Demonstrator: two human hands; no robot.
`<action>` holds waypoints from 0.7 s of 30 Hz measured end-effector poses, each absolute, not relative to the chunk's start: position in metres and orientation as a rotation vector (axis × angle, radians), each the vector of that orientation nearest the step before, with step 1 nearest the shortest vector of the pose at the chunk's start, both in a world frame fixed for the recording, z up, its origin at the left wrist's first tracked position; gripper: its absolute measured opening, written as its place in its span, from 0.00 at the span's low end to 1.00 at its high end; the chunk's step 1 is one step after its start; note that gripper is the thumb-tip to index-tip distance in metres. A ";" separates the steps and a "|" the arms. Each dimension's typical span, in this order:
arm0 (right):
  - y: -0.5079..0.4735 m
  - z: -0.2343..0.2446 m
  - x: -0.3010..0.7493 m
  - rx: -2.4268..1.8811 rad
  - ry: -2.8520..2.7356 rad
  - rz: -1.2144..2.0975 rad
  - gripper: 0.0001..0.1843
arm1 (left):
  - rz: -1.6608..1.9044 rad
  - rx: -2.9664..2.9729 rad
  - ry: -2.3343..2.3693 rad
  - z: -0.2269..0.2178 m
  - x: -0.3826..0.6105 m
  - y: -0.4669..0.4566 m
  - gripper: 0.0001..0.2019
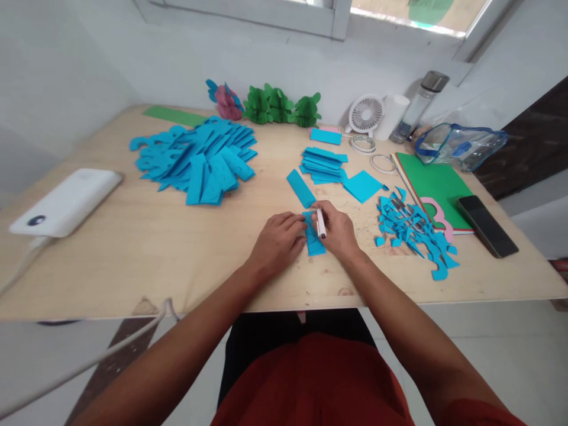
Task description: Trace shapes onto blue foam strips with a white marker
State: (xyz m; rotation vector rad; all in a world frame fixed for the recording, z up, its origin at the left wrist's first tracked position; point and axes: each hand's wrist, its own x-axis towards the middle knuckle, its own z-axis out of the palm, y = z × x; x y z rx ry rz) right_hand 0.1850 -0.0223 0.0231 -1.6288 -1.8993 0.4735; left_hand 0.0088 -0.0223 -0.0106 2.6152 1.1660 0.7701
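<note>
Head view: The rectangular blue paper piece (316,247) lies flat on the pale wooden table (133,260), directly in front of the person, with curved lines visible on its face. The left hand (278,239) rests palm down, fingers extended and slightly bent, fingertips at the left edge of the piece; it grasps nothing. The right hand (338,231) has its fingers closed around a slim white pen with a dark end (320,223), held over the piece.

Handling: The paper is likely light, flexible, and easily creased or torn, and probably slides on the smooth wood unless pressed down. Hold it flat by its outer edges, clear of the lines. The pen is likely light and rigid; grip it by the barrel. A separate narrow blue paper strip (300,188) lies just beyond; lift it by one end.
</note>
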 end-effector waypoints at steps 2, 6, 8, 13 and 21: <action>-0.022 0.023 0.185 -1.624 -1.902 0.469 0.15 | 0.768 2.613 1.162 -0.011 0.009 -0.022 0.09; -0.022 0.023 0.185 -1.633 -1.902 0.457 0.14 | 0.765 2.606 1.162 -0.010 0.008 -0.023 0.09; -0.022 0.023 0.185 -1.634 -1.908 0.456 0.15 | 0.758 2.604 1.170 -0.010 0.008 -0.023 0.09; -0.022 0.023 0.185 -1.637 -1.908 0.463 0.14 | 0.737 2.611 1.167 -0.009 0.007 -0.024 0.09; -0.022 0.021 0.185 -1.625 -1.893 0.452 0.14 | 0.743 2.610 1.149 -0.009 0.006 -0.024 0.09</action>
